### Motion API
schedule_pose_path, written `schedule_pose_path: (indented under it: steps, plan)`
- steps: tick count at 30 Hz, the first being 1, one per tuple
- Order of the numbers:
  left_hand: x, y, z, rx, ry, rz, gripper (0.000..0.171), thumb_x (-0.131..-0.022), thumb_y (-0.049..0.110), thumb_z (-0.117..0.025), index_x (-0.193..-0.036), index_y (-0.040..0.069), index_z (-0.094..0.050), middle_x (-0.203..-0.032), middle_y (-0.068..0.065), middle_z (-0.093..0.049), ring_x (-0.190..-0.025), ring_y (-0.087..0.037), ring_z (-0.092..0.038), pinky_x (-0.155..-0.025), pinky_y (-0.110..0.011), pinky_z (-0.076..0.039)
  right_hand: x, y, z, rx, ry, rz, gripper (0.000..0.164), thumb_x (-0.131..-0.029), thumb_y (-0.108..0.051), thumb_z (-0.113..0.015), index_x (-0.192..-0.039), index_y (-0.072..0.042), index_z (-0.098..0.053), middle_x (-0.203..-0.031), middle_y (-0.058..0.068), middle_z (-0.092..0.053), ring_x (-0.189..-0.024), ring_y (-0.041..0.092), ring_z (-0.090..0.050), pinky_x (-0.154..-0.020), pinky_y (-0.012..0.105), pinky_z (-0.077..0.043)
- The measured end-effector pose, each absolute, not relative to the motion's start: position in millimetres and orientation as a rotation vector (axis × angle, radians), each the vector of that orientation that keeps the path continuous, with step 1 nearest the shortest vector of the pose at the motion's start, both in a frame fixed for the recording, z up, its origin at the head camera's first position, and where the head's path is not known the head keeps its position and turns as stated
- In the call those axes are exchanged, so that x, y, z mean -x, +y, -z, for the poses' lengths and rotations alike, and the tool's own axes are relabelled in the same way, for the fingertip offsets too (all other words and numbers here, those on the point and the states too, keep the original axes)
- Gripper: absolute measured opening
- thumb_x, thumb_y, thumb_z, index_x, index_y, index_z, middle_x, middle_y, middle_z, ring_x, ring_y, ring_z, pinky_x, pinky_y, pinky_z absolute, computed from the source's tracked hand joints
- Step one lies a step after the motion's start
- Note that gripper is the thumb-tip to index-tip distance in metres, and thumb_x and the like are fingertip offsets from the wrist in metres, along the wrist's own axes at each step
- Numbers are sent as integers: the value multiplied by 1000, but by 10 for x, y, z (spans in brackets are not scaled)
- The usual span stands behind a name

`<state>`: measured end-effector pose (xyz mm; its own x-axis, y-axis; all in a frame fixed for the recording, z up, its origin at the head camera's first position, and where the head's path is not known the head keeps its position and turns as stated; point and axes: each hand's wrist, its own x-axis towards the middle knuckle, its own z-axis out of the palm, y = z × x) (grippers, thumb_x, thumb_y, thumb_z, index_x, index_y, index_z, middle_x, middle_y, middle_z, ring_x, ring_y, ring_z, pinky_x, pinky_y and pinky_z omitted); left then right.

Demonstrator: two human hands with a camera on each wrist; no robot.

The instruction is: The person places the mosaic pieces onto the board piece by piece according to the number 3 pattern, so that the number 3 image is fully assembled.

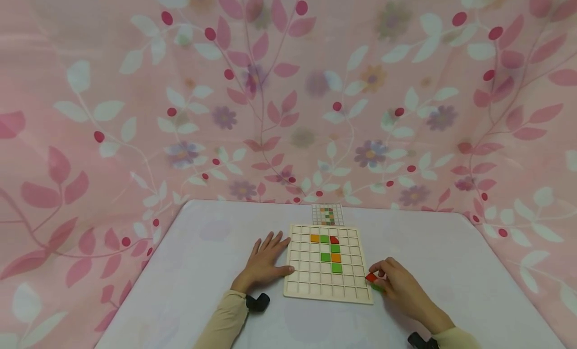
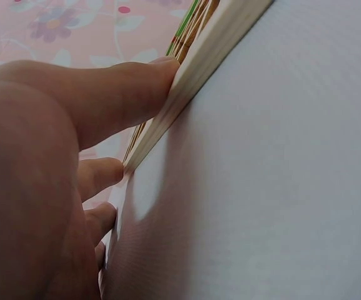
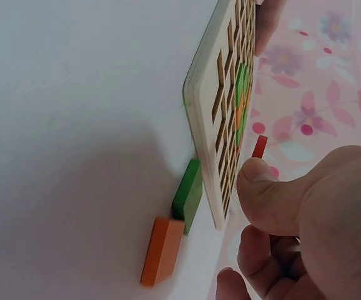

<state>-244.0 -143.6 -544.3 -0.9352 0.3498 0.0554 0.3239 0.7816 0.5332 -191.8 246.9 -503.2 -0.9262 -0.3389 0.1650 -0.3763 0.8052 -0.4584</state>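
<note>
A pale wooden grid board [image 1: 307, 278] lies on the table, with several green, orange and red tiles set in its upper middle cells. One red tile [image 1: 334, 240] there has a rounded corner. My left hand [image 1: 265, 264] is spread flat at the board's left side, its thumb and a fingertip touching the edge. Beside the board's right edge, my right hand [image 1: 398, 286] pinches a small red tile [image 3: 260, 146] between thumb and finger. Below that hand, a green tile [image 3: 188, 195] and an orange tile [image 3: 162, 251] rest on the table by the board; the hand hides the orange one in the head view.
Behind the board lies a small card [image 1: 317, 216] printed with a grid and coloured squares. A white cloth [image 1: 216, 229] covers the table, and a pink floral curtain [image 1: 288, 98] hangs around the far side. Black wrist cameras [image 1: 258, 303] are strapped to both wrists.
</note>
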Motion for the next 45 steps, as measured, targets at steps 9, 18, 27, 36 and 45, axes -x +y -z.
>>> schedule_pose_path:
  steps: [9,18,27,36,45]
  plan:
    - [2424,-1440,5474,-557,2922,-868,86,-93,54,-72,-164,14,-42,-175,-13,-28,-165,-41,-14,-129,-69,-5,2012,2217,5072,-679,-2920,-865,21,-92,-10,-81,-109,-16,-71,-95,-8,-56,-85,4,-52,-71,22,-50]
    - [2417,-1440,5459,-537,2924,-863,87,-93,54,-72,-164,15,-42,-176,-12,-28,-166,-39,-14,-130,-68,-6,2064,1992,5092,-759,-2910,-901,18,-94,-12,-80,-109,-20,-71,-98,-10,-57,-87,3,-52,-75,22,-51]
    - [2415,-1439,5466,-548,2913,-882,86,-93,53,-72,-164,15,-42,-175,-13,-28,-165,-39,-14,-129,-69,-6,2048,1865,5189,-965,-2738,-887,17,-91,-8,-81,-104,-16,-74,-92,-9,-56,-81,0,-48,-69,21,-47]
    - [2427,-1444,5485,-569,2910,-877,86,-93,56,-70,-165,15,-41,-176,-13,-27,-165,-40,-13,-129,-69,-6,2070,1812,5199,-957,-2778,-859,26,-90,1,-79,-105,-21,-79,-89,-10,-53,-78,2,-44,-67,20,-41]
    - [2459,-1444,5476,-595,2924,-891,87,-92,54,-70,-164,13,-42,-175,-15,-28,-164,-43,-15,-128,-70,-5,2084,1787,5216,-920,-2750,-976,27,-89,-1,-79,-109,-17,-85,-89,-8,-58,-74,3,-46,-61,17,-41]
